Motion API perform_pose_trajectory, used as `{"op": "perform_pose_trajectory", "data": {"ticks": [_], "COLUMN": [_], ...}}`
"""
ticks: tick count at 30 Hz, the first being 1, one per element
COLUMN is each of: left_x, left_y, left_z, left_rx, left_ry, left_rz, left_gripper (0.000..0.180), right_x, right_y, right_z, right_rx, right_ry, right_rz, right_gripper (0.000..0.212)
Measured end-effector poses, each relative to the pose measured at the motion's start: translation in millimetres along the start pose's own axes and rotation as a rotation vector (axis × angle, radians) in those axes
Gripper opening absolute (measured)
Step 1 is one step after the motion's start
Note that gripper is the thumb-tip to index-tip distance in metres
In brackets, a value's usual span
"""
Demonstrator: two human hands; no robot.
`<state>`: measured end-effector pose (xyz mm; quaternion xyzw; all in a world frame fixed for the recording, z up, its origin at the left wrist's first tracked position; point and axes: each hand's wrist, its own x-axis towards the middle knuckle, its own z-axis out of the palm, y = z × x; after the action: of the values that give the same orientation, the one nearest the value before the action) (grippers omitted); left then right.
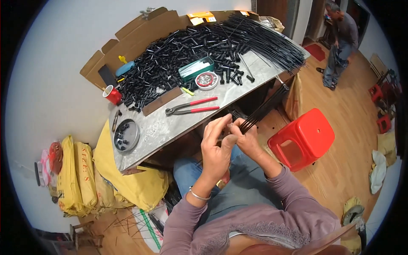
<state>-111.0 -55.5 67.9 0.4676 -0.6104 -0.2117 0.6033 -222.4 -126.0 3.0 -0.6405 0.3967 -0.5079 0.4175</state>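
Note:
A bundle of thin black rods (267,103) slants up and to the right from my right hand (248,142), whose fingers are closed around its near end. My left hand (216,148) is raised just beside it, fingers stretched and slightly curved, the thumb apart and close to the right hand. I cannot make out anything held in the left hand. Both hands are above my lap, off the table's front edge. On the grey table (159,136), red-handled pincers (192,106) lie nearest to the hands.
Black plastic pieces (170,59) are heaped behind a brown strip (162,101). More black rods (265,42) lie at the far right. A green box (196,69), red cup (112,94) and round grey dish (126,129) stand there. A red stool (301,138) is right; a person (340,42) stands beyond.

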Motion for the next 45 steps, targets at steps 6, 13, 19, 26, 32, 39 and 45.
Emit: {"op": "perform_pose_trajectory", "data": {"ticks": [6,13,19,26,32,39,45], "left_x": [16.4,-6.3,-28.3,-48.8,-51.7,-44.8,-39.0], "left_y": [14.7,4.8,-14.6,-29.8,-48.5,-34.3,-31.7], "left_z": [-0.7,-26.0,-76.7,-89.5,-82.4,-95.5,-51.1], "left_rx": [-0.014,-0.122,-0.189,0.035,-0.074,-0.554,-0.740], "left_ry": [0.102,0.223,0.130,0.239,0.253,-0.070,0.575], "left_rz": [0.123,-0.201,-0.333,-0.260,-0.314,-0.450,-0.344], "left_gripper": [0.057,0.030,0.029,0.023,0.032,0.018,0.023], "right_x": [9.0,-43.7,-33.3,-25.9,-16.4,-21.1,-47.6], "right_y": [2.8,25.2,-5.2,-20.4,-36.1,-34.6,-26.0], "right_z": [11.2,50.9,55.3,63.5,61.5,59.5,85.6], "right_rx": [-0.381,-0.484,0.114,0.149,0.457,0.428,0.360], "right_ry": [-0.099,-0.243,-0.508,-0.601,-0.718,-0.787,-0.320], "right_rz": [-0.398,-0.269,0.036,0.112,0.344,0.325,0.123], "right_gripper": [0.021,0.029,0.023,0.016,0.019,0.013,0.014]}}
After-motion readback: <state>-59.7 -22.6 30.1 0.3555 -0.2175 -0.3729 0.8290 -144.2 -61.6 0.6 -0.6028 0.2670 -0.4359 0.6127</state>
